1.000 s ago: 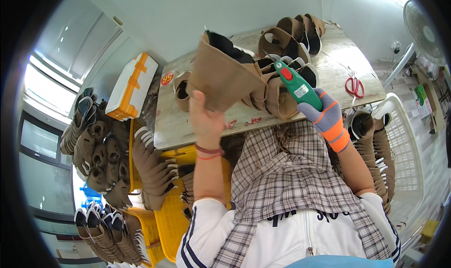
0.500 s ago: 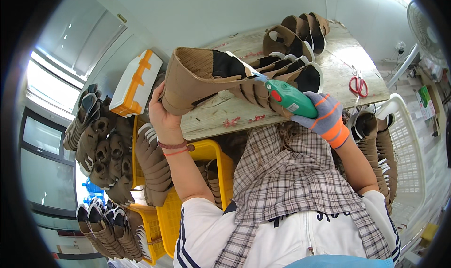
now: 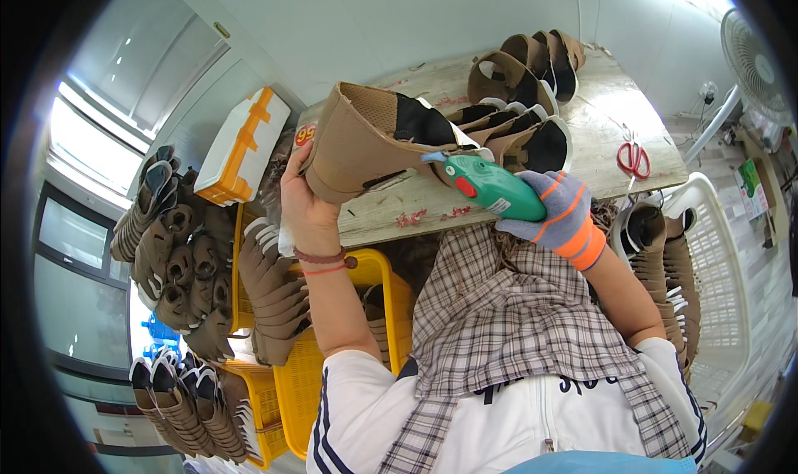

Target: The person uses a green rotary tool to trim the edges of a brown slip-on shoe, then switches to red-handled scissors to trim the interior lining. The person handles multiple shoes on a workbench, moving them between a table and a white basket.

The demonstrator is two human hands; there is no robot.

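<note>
A slip of the cut is the likeliest trouble here: the brown shoe upper (image 3: 347,146) is supported at its left end only, by the bare left hand (image 3: 310,201), so its far end could be made to swing or sag if the green handheld power tool (image 3: 499,188) were pressed too hard, and the brown face could be nicked beyond the edge. Whether the tool's blue-grey tip is touching that edge or lies just beside it cannot be told. The nested row of uppers (image 3: 544,148), set close behind the tool, could also be caught if the tip were let run on. The left hand is well apart from the tip, but being ungloved, it would be poorly protected if moved nearer. The upper's left end is gripped by the left fingers, some of them hidden; the tool's body is wrapped by the fingers of the right hand (image 3: 555,210), which is covered by a grey-and-orange glove. The upper is held tilted above the front left of the wooden tabletop (image 3: 366,218), its wide collar turned upward. Its outside is smooth and plain brown, its inside is lined with textured brown mesh and black fabric, and a small dark patch is shown low on its side.
</note>
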